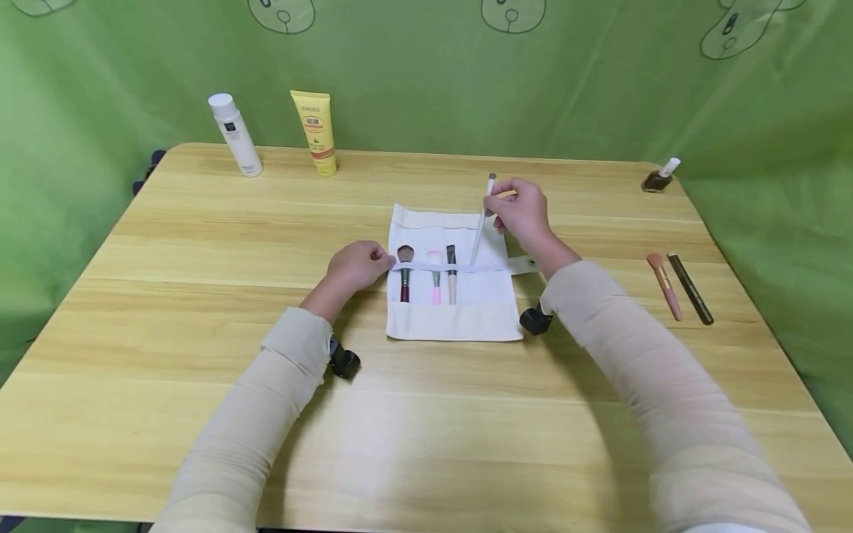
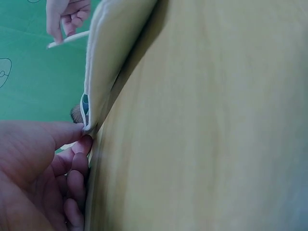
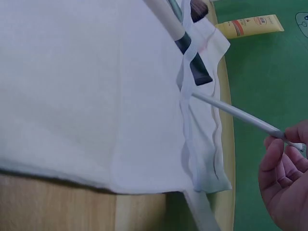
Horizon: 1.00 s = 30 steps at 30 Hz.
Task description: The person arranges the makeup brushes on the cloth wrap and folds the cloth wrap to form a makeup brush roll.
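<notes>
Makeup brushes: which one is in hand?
The slim white-handled brush, pinched by the right hand. Three others are tucked in the white roll; a loose pink brush lies on the table.

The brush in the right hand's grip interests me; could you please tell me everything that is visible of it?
The brush has a slim, plastic-looking white handle and a short dark tip. It slants, tip up, pinched near the top in the right hand's grip. Its lower end reaches the band across the white roll; whether it is tucked under is unclear.
</notes>
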{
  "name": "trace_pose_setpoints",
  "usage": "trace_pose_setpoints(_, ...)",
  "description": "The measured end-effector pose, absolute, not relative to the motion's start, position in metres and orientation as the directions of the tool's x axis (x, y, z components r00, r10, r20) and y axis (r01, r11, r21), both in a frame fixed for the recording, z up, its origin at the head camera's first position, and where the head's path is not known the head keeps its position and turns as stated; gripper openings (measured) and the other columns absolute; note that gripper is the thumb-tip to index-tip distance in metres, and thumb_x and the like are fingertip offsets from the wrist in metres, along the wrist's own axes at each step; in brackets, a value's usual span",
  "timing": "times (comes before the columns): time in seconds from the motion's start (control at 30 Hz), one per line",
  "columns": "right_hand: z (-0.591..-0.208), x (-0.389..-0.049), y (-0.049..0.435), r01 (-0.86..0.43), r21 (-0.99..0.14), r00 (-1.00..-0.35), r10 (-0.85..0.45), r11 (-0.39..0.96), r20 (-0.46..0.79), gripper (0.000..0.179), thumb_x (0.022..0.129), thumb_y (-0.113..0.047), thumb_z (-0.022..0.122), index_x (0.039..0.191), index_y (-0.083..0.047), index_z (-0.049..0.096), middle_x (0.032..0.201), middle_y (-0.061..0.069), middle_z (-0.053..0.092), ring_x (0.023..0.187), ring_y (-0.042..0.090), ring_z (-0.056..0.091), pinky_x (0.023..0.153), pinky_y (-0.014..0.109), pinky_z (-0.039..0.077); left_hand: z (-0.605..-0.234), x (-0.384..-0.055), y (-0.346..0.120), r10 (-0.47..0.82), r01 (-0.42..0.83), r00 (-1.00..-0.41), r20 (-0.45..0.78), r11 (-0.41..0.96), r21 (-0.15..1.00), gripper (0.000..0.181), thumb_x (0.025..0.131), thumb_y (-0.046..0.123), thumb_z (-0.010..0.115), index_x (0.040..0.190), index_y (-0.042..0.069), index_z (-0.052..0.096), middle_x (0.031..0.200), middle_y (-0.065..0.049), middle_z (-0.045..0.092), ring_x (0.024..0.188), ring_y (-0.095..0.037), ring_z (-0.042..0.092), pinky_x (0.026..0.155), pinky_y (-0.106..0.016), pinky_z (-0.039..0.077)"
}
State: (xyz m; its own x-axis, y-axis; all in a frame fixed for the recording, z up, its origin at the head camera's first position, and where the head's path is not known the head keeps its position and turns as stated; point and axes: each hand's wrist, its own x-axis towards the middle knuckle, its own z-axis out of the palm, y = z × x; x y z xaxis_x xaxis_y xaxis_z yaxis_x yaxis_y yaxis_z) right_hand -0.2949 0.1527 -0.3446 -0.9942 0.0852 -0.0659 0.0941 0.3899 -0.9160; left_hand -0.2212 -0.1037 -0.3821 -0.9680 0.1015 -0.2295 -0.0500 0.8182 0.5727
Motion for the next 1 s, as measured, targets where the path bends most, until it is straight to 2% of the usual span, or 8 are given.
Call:
trace_pose_setpoints(0.13,-0.351,-0.296,0.155,0.145,-0.894,-0.989,0.056,0.425,-0.134,0.018,0.083,-0.010,0.065,0.098,-0.004,0.056,0.071,0.003,0.063,0.048,0.009,0.052,0.050,0.025,0.047,-0.382,-0.221,-0.103,0.100,-0.051,-0.969,-0.227,0.816,0.576,0.027,0.094,0.037,0.050,0.085,0.012,0.057,0.080,-0.003,0.053,0.073,-0.019,0.048,0.065,-0.030,0.035)
trace_pose_setpoints(0.27,-0.359,-0.296,0.158,0.172,-0.839,-0.981,0.009,0.516,-0.196,0.024,0.085,-0.015,0.064,0.104,-0.002,0.057,0.073,0.004,0.061,0.054,0.011,0.053,0.053,0.024,0.047,-0.383,-0.221,-0.102,0.107,-0.045,-0.968,-0.226,0.816,0.576,0.028,0.094,0.037,0.050,0.084,0.012,0.056,0.078,-0.003,0.052,0.071,-0.019,0.047,0.063,-0.029,0.034)
trace_pose_setpoints(0.57,-0.368,-0.290,0.155,0.147,-0.706,-0.942,-0.119,0.693,-0.314,0.025,0.086,-0.024,0.065,0.102,-0.006,0.061,0.083,0.007,0.055,0.064,0.015,0.049,0.056,0.026,0.042,-0.381,-0.220,-0.101,0.096,-0.056,-0.968,-0.231,0.816,0.575,0.027,0.094,0.038,0.050,0.086,0.012,0.057,0.080,-0.003,0.054,0.073,-0.020,0.048,0.064,-0.030,0.035)
trace_pose_setpoints(0.7,-0.364,-0.287,0.150,0.091,-0.641,-0.925,-0.173,0.762,-0.338,0.023,0.085,-0.023,0.066,0.100,-0.005,0.063,0.084,0.007,0.054,0.067,0.017,0.045,0.057,0.027,0.038,-0.381,-0.220,-0.102,0.090,-0.062,-0.969,-0.232,0.815,0.576,0.028,0.094,0.038,0.051,0.086,0.013,0.058,0.080,-0.003,0.054,0.072,-0.020,0.048,0.064,-0.030,0.035)
trace_pose_setpoints(0.83,-0.357,-0.283,0.147,-0.006,-0.547,-0.915,-0.226,0.837,-0.336,0.024,0.085,-0.023,0.067,0.099,-0.004,0.061,0.090,0.008,0.054,0.075,0.019,0.045,0.063,0.030,0.039,-0.381,-0.219,-0.103,0.081,-0.074,-0.968,-0.237,0.813,0.578,0.027,0.094,0.038,0.051,0.086,0.013,0.057,0.079,-0.004,0.053,0.072,-0.020,0.047,0.064,-0.030,0.035)
trace_pose_setpoints(1.0,-0.354,-0.283,0.148,-0.048,-0.515,-0.895,-0.266,0.856,-0.357,0.026,0.084,-0.023,0.069,0.099,-0.005,0.059,0.093,0.010,0.051,0.076,0.021,0.044,0.064,0.031,0.038,-0.381,-0.219,-0.102,0.078,-0.078,-0.968,-0.238,0.808,0.584,0.027,0.094,0.038,0.051,0.087,0.013,0.057,0.078,-0.004,0.052,0.071,-0.020,0.046,0.063,-0.030,0.035)
